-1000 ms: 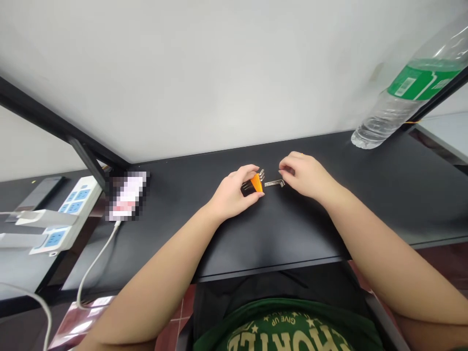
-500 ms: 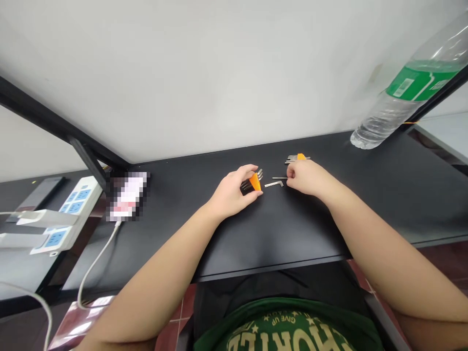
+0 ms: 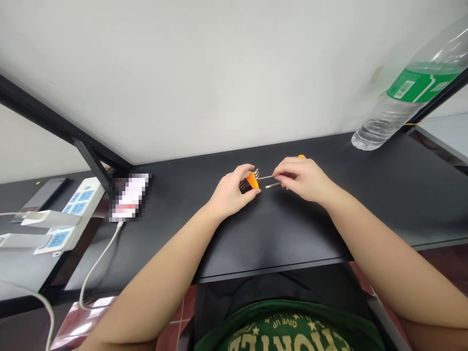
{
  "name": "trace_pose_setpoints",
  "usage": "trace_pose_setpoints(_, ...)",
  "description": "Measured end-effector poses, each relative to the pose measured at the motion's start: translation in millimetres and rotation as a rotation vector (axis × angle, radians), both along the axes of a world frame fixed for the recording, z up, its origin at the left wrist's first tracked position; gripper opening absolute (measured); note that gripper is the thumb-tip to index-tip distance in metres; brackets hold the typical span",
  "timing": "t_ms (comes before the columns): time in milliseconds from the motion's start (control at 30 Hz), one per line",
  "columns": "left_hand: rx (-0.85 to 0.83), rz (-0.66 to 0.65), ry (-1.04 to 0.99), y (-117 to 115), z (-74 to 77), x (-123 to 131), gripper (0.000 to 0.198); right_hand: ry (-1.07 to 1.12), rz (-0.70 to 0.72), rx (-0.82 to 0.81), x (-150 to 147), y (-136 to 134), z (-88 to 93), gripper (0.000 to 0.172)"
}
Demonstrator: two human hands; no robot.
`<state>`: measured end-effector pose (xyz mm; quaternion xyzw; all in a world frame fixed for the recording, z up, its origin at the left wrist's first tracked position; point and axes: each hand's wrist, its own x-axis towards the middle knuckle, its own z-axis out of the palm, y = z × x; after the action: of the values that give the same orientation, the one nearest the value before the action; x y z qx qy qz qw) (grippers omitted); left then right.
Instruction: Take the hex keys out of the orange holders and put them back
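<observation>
Between the thumb and fingers of my left hand [image 3: 231, 194] is an orange hex key holder [image 3: 252, 180] with several metal keys through it. My right hand [image 3: 305, 179] pinches a thin hex key [image 3: 266, 178], its tip at or very near the holder's right side; I cannot tell whether it is inside. Loose hex keys [image 3: 273, 185] lie on the black table just below that key, partly under my right fingers. Behind my right hand a second orange holder [image 3: 302, 157] shows only its top edge.
A large water bottle [image 3: 380, 117] with a green label stands at the back right by the wall. To the left lie a blurred-out phone [image 3: 129, 197] on a white cable and a white power strip [image 3: 75, 214] with plugs. A black frame bar [image 3: 93, 163] rises at the left.
My right hand has moved left, bringing the hex key up from the table to the orange holder. My left hand keeps its grip almost in place.
</observation>
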<state>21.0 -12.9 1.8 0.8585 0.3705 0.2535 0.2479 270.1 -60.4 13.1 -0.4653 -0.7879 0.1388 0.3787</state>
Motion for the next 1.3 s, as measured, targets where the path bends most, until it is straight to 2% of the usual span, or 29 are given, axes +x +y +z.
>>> trace_pose_setpoints(100,0.001,-0.013,0.006,-1,0.2,1,0.058,-0.065,0.033,0.073,-1,0,0.1,0.018)
trace_pose_setpoints(300,0.002,-0.025,-0.003,-1,-0.5,0,0.06,-0.133,0.085,0.115,2,-1,-1.7,0.021)
trace_pose_setpoints(500,0.052,-0.028,0.055,-5,-1.0,3,0.063,-0.217,0.11,0.16,-10,-8,-2.6,0.029)
trace_pose_setpoints(700,0.048,-0.06,0.02,-8,-1.8,4,0.063,-0.098,0.186,0.089,-22,-6,-9.2,0.024)
trace_pose_setpoints(800,0.02,-0.067,-0.033,-7,-0.4,4,0.061,0.025,0.152,0.075,-24,-2,-12.7,0.017)
trace_pose_setpoints(933,-0.011,-0.057,-0.065,-7,1.4,3,0.06,0.068,0.089,0.085,-23,1,-15.2,0.015)
trace_pose_setpoints(1100,-0.032,-0.042,-0.053,-6,1.8,3,0.061,-0.036,0.043,0.115,-23,2,-18.6,0.021)
trace_pose_setpoints(1300,-0.052,-0.034,-0.035,-7,2.5,3,0.063,-0.26,-0.092,0.006,-6,7,-20.1,0.017)
